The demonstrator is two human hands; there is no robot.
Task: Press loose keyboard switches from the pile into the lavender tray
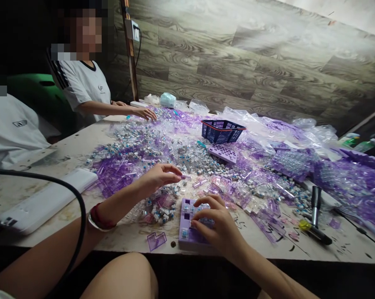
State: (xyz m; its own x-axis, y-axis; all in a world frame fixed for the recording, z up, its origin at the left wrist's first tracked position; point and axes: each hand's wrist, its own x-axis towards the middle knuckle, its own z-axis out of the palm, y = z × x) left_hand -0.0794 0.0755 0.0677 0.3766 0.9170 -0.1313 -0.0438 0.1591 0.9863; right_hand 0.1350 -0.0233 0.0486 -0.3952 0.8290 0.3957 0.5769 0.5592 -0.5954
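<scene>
My left hand (162,176) reaches over the pile, with thumb and fingers pinched on a small clear purple plastic piece (186,177). A purple keypad base (183,236) lies at the table's front edge, with clear and blue key switches in some of its square holes. Over this base is my right hand (216,220), its fingers bent and thumb and index fingertip close together. Whatever may be between those fingertips is too small to make out. Left of the base sits a loose clear purple cover (156,241) with a notched shape.
Loose key switches (165,214) and purple plastic pieces (115,176) cover the table. Behind them stand a dark basket (223,132) and a perforated purple plate (223,153). A white power strip (50,201) lies left, a hammer (315,211) right. A co-worker's hand (146,113) touches the far pile.
</scene>
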